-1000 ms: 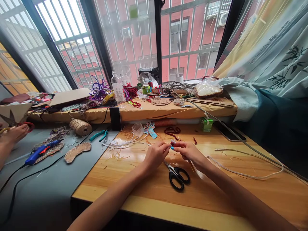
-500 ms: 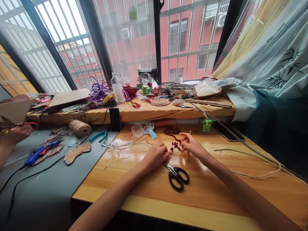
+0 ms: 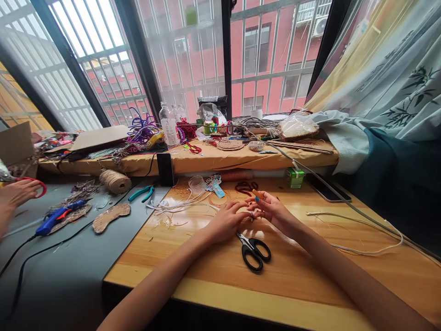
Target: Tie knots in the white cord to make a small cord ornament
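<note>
My left hand (image 3: 227, 221) rests on the wooden table, its fingers bent and closed on a small dark red and white piece (image 3: 253, 216). Facing it, my right hand (image 3: 272, 209) pinches a thin orange-brown stick (image 3: 257, 194), while its lower fingers touch the same piece. Fingers cover much of that piece. Black-handled scissors (image 3: 254, 252) lie just below both hands, tips near my left hand. A dark red cord (image 3: 245, 187) lies loosely behind the hands.
At the far left a co-worker's hand (image 3: 22, 195) holds red-handled scissors. A blue glue gun (image 3: 62, 218), teal pliers (image 3: 141, 193) and a twine spool (image 3: 115, 181) lie left. A green box (image 3: 295, 178) and a phone (image 3: 327, 188) are at the right.
My right hand has turned, and the stick in it now points up and left instead of standing upright. My hands are closer together. The co-worker's hand and red-handled scissors have shifted left.
</note>
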Tool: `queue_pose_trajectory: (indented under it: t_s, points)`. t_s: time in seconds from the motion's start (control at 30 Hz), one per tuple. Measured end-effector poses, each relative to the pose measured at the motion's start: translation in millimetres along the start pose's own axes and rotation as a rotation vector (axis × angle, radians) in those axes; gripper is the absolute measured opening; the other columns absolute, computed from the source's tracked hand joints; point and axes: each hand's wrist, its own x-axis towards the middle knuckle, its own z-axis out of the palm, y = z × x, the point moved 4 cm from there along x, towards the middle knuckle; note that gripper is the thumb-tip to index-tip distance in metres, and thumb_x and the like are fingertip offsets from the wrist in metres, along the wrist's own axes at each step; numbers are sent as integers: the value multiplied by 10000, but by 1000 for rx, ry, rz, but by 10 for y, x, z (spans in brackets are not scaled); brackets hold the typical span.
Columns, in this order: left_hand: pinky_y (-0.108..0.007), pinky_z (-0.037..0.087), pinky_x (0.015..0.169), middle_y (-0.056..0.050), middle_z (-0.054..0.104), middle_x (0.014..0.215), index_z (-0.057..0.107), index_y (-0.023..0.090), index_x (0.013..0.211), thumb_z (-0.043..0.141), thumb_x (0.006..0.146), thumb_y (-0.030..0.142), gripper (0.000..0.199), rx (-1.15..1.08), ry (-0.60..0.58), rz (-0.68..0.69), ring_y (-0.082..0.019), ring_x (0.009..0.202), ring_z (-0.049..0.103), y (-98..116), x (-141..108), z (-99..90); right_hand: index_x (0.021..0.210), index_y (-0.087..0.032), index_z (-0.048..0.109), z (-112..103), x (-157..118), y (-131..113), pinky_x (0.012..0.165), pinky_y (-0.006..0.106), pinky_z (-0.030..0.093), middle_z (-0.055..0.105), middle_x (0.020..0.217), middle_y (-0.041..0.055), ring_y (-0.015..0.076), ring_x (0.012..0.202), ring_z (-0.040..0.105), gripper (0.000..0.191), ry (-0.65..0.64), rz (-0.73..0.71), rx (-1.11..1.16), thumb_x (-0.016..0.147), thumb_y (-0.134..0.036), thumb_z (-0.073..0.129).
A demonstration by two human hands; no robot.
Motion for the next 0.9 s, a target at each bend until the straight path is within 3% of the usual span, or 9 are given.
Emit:
queue_pose_trajectory:
  t_s: [0.13,0.23,0.33,0.43,0.6,0.73,0.9]
  points:
    - [-349,324,947,-49,423,1249,388,213,1199,341,830,142,379,15,-3,-6,-172,1124,351,7,-4,3,741,-197,400,-49,-8,-47,517,181,405,579,809,-20,57,566,518,346,89,-70,69,607,-336,687]
    - [-348,323,941,-43,456,1210,416,222,1170,364,826,156,355,18,-48,38,-177,1113,349,22,-15,45,719,-196,402,-69,-9,-74,504,187,392,561,735,-41,48,510,476,341,112,-106,72,642,-438,631]
    - [-338,356,892,-56,534,1059,519,187,1011,395,825,237,230,15,-36,-30,-177,1008,413,-10,-16,53,740,-191,422,-97,38,18,463,192,368,540,630,-34,58,467,448,377,93,-77,-60,710,-563,477]
    - [-339,368,865,-65,541,1003,538,164,927,473,781,322,225,2,9,-102,-185,956,429,-36,-13,13,766,-179,436,-203,120,186,413,189,338,513,565,-27,65,428,434,461,164,-47,-314,718,-633,372]
    - [-341,341,890,-54,530,1072,519,204,1028,383,828,266,250,-6,-17,-26,-178,1007,412,-10,-8,12,811,-175,447,-286,166,281,414,197,357,524,593,-11,91,465,491,482,164,-132,-635,745,-631,305]
    - [-355,362,856,-60,559,985,550,189,983,430,807,276,229,40,-19,-99,-190,951,437,-92,-9,50,794,-178,496,-223,79,169,442,214,356,523,560,-11,94,441,471,478,166,-176,-839,780,-597,266]
    - [-340,374,853,-65,547,999,532,172,1007,446,799,275,247,-1,67,-182,-185,947,444,-186,-6,-2,740,-179,607,-110,12,29,516,230,353,489,545,-5,98,496,440,488,212,-236,-830,801,-536,279]
